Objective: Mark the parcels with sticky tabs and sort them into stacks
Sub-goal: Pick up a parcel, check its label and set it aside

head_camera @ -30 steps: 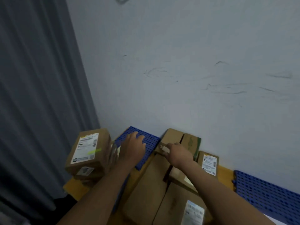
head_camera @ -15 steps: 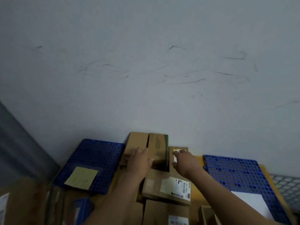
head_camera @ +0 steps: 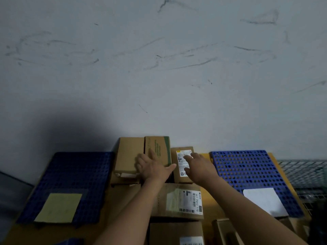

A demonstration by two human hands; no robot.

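Head view, from largest to smallest. A scuffed grey wall (head_camera: pixel 159 68) fills the upper field. Below it, a yellow table (head_camera: pixel 209 197) carries two blue perforated mats, the left mat (head_camera: pixel 79 170) bearing a yellow-green sheet (head_camera: pixel 58 207) and the right mat (head_camera: pixel 247 170) a white sheet (head_camera: pixel 263 200). Cardboard parcels occupy the strip between the mats. Nearest the person lies a broad labelled parcel (head_camera: pixel 177 200). Against the wall stand a plain brown box (head_camera: pixel 130 152) and, touching it on the right, a green-printed box (head_camera: pixel 159 147). Just right of these lies the small labelled parcel (head_camera: pixel 178 177), its long axis running away from the person toward the wall.

The left hand (head_camera: pixel 152 167) lies flat, fingers straight, across the seam between the two rear boxes, its thumb reaching toward the small parcel's left edge; it grasps nothing. The right hand (head_camera: pixel 198 167) is spread over the small parcel's shipping label (head_camera: pixel 182 156), fingers released and holding nothing. Whether its fingertips press the label or hover just above it cannot be told from this angle.

The small parcel therefore sits directly under the right hand, which is the nearer; a lift would probably close across the short width, with the left thumb steadying the opposite side.
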